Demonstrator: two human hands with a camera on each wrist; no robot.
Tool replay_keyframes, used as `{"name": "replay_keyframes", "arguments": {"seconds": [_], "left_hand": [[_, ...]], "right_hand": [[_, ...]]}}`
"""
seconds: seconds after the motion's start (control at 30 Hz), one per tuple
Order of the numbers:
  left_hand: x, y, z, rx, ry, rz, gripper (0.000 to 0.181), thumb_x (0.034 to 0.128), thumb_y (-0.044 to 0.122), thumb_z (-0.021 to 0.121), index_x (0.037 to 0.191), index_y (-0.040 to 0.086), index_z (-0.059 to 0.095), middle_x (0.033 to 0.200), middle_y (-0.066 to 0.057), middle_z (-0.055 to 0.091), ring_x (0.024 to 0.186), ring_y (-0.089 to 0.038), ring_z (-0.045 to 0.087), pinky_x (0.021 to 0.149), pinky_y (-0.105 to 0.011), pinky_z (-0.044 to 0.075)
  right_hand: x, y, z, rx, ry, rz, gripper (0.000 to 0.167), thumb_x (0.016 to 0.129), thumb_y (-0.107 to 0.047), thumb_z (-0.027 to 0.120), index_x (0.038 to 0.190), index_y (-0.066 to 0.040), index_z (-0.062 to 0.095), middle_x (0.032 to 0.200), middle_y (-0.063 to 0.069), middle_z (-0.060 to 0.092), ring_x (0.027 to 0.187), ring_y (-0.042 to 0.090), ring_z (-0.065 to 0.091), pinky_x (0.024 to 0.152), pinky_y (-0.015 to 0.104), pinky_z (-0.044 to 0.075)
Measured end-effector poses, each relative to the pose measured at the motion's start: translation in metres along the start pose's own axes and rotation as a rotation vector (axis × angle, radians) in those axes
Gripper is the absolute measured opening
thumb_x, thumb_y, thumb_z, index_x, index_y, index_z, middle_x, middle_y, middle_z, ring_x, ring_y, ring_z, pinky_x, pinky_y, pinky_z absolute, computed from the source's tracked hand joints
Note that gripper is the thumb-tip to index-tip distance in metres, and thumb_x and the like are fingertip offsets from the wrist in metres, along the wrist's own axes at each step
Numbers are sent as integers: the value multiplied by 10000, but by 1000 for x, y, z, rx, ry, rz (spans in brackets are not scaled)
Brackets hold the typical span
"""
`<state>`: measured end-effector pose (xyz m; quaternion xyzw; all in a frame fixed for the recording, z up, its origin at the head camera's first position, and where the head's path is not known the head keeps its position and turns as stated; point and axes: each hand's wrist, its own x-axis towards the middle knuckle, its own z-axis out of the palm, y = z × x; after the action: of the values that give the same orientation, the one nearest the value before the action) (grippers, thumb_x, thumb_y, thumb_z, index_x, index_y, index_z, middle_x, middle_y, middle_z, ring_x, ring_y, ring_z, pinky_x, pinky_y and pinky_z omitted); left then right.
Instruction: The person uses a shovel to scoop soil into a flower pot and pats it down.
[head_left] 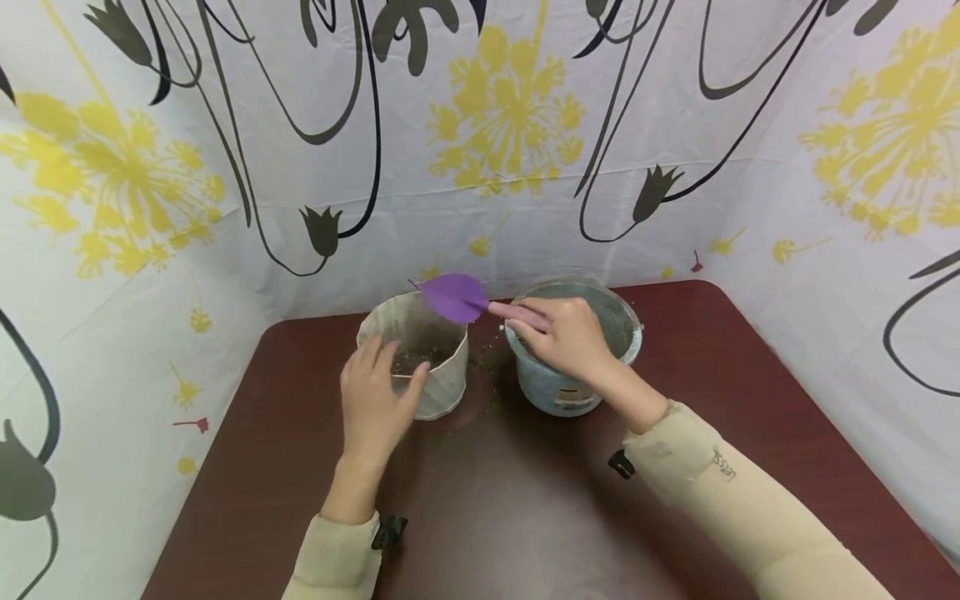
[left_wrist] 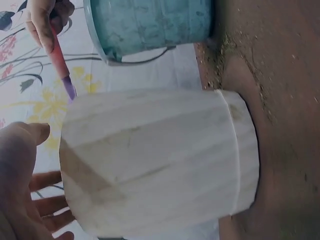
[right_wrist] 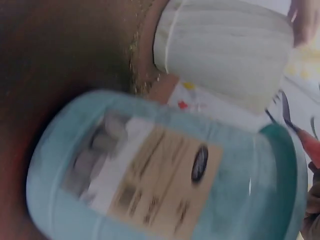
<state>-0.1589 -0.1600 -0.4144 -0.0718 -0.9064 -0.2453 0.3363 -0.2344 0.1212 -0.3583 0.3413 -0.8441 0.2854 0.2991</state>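
The right hand (head_left: 573,337) grips the pink handle (head_left: 519,316) of a small trowel, whose purple blade (head_left: 454,298) is over the right part of a white ribbed pot's mouth. Dark soil (head_left: 420,358) lies inside that white pot (head_left: 442,387). At the pot's near left rim is the left hand (head_left: 375,404), fingers spread and relaxed; in the left wrist view this hand (left_wrist: 25,185) has its fingertips at the rim of the pot (left_wrist: 155,160). Below the right hand stands a blue-green bucket (head_left: 551,387), which fills much of the right wrist view with its labelled side (right_wrist: 165,175).
Both containers stand near the back edge of a dark red-brown table (head_left: 525,500). Soil crumbs (left_wrist: 225,55) are scattered between them. A patterned white cloth (head_left: 405,167) hangs behind and at both sides. The bucket's handle (left_wrist: 145,61) hangs down its side.
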Motion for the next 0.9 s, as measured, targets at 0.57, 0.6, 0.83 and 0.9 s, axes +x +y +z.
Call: {"name": "replay_keyframes", "arguments": {"seconds": [0.57,0.6,0.83,0.9], "left_hand": [[10,65,40,-227,-232,269,462,957,307,704,1317,26,642,1490,-160,513,1347,-349,497,1125,-483,398],[10,69,46,-231,-265,276,474,965,321,693,1334,30,633,1504,-157,498,1367,-339,481,1135,-473,388],[5,82,74,-225,-417,258,625,984,415,656,1488,75,513,1619,-93,355,1498,-274,307,1181,-464,320],[4,84,76,-241,-418,254,631,979,411,664,1495,84,506,1620,-79,356,1500,-257,303,1180,-458,322]], "right_hand": [[-34,47,-112,143,-247,563,198,855,-529,775,986,-388,823,720,-85,717,633,82,463,502,288,362],[-34,48,-115,139,-272,566,194,849,-531,780,974,-388,823,648,-66,663,595,81,413,485,292,339],[-41,58,-90,25,-388,396,126,901,-393,773,913,-287,841,531,-94,562,480,49,354,444,260,339],[-44,59,-85,-60,-416,380,169,925,-339,743,982,-214,842,643,-48,680,533,85,505,475,305,428]]}}
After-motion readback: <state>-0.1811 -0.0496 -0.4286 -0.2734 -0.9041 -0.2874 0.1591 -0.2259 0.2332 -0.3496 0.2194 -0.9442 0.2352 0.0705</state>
